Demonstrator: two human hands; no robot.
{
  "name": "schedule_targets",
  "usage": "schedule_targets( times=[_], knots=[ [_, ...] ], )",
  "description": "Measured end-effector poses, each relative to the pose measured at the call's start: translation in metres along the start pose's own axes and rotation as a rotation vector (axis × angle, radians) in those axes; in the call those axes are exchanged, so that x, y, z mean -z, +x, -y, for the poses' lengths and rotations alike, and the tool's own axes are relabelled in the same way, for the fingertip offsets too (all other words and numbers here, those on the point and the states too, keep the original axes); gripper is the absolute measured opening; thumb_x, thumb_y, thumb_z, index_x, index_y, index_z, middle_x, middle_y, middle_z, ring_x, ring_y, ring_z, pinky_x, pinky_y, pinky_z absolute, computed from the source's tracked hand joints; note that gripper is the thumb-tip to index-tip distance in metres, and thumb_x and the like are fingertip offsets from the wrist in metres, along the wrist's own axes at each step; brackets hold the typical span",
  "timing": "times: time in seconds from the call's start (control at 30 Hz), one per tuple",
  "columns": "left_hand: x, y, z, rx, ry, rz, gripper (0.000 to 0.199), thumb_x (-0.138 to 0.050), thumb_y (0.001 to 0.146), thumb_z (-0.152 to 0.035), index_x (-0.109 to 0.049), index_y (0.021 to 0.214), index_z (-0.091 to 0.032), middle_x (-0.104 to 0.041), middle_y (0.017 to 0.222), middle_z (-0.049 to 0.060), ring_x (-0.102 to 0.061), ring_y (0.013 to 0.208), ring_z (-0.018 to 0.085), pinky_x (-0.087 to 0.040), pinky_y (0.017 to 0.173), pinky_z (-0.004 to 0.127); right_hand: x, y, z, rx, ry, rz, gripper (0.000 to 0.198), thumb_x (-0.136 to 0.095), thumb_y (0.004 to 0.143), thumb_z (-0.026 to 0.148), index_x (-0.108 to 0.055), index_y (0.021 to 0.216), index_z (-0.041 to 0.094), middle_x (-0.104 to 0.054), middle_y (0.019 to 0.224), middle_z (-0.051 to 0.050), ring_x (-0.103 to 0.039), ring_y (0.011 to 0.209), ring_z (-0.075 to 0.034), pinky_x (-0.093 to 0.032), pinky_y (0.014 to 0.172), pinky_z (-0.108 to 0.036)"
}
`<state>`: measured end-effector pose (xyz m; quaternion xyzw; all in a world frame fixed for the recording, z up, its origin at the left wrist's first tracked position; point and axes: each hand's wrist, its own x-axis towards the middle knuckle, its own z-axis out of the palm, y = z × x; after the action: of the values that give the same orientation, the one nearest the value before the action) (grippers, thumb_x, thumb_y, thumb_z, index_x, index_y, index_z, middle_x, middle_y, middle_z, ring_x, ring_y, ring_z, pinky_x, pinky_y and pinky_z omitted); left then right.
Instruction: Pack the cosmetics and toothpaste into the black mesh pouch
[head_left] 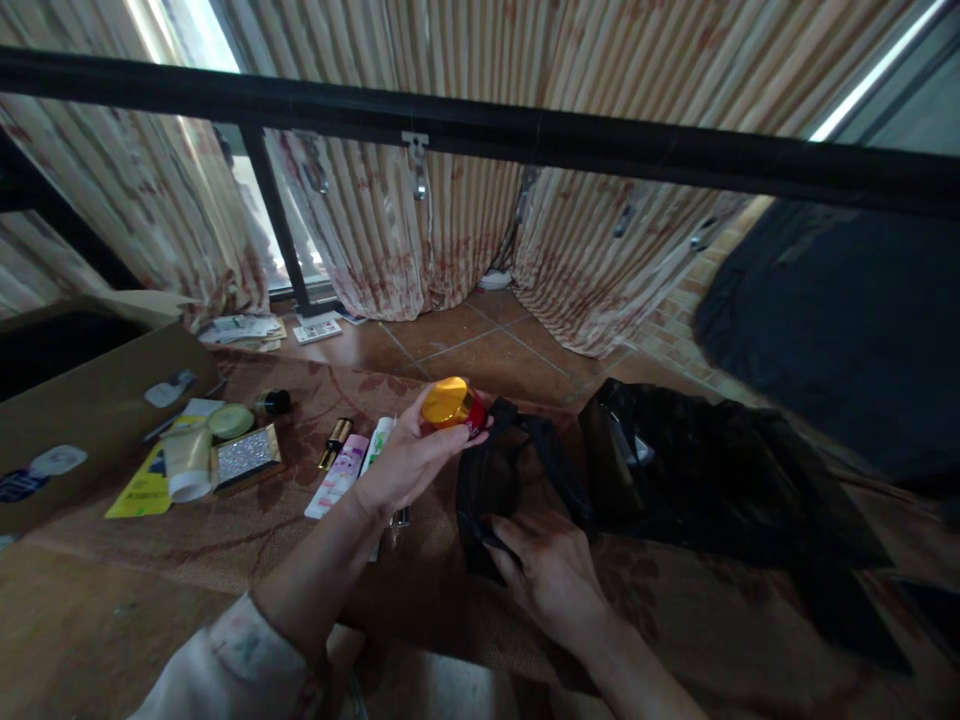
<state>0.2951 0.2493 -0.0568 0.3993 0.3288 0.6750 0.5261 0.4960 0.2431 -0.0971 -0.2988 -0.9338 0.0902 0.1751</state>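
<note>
My left hand [401, 465] is closed around a small red jar with a shiny gold lid [448, 402], held beside the opening of a black plastic bag [472, 490]. The fingers of my right hand [551, 565] are closed on the bag's near rim. Left of my left hand lie a pink and white tube [339, 478], a white tube with green print [377, 443] and a black and gold cosmetic tube [335, 442]. Further left are a cream-coloured tube [187, 462], a pale green round container [230, 421], a glittery square case [246, 458] and a yellow packet [142, 490].
A cardboard box [105, 420] stands at the left. Another crumpled black plastic bag [697, 470] lies at the right on the patterned brown cloth [255, 560]. A dark bar [480, 125] runs across in front of striped curtains [465, 230].
</note>
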Motion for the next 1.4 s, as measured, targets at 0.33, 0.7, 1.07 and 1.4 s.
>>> schedule_targets(
  times=[0.33, 0.7, 1.07, 1.4],
  knots=[
    [-0.025, -0.002, 0.017, -0.048, 1.233, 0.434, 0.034, -0.068, 0.070, -0.024, -0.055, 0.101, -0.021, -0.060, 0.097, 0.004, -0.054, 0.098, 0.024, -0.044, 0.086, 0.036, -0.011, 0.002, 0.006, 0.020, 0.038, 0.041, 0.014, -0.055, 0.082, 0.019, -0.064, 0.093, 0.023, -0.070, 0.087, 0.000, -0.062, 0.078, -0.018, -0.039, 0.073, -0.028],
    [-0.001, 0.008, 0.064, 0.026, 1.370, 0.404, 0.035, -0.065, 0.068, -0.015, -0.050, 0.099, -0.017, -0.055, 0.104, 0.008, -0.058, 0.095, 0.024, -0.048, 0.086, 0.036, -0.003, 0.007, 0.002, -0.080, -0.025, 0.187, 0.018, -0.052, 0.085, 0.020, -0.064, 0.098, 0.025, -0.068, 0.088, 0.000, -0.062, 0.082, -0.018, -0.039, 0.073, -0.029],
    [-0.009, 0.003, 0.031, -0.225, 1.156, 0.426, 0.025, -0.053, 0.084, -0.017, -0.060, 0.108, -0.019, -0.064, 0.111, 0.007, -0.060, 0.105, 0.018, -0.047, 0.094, 0.032, -0.002, 0.003, -0.006, -0.069, 0.035, 0.081, 0.014, -0.055, 0.087, 0.034, -0.062, 0.090, 0.022, -0.067, 0.082, -0.002, -0.061, 0.075, -0.018, -0.043, 0.069, -0.029],
    [0.028, 0.004, 0.011, -0.234, 0.982, -0.149, 0.016, -0.056, 0.084, -0.028, -0.066, 0.092, -0.018, -0.070, 0.091, 0.004, -0.065, 0.088, 0.017, -0.050, 0.084, 0.030, 0.025, -0.008, -0.016, 0.081, 0.221, -0.397, 0.044, -0.064, 0.079, 0.038, -0.055, 0.119, 0.021, -0.050, 0.126, -0.012, -0.049, 0.114, -0.029, -0.045, 0.092, -0.044]
  ],
)
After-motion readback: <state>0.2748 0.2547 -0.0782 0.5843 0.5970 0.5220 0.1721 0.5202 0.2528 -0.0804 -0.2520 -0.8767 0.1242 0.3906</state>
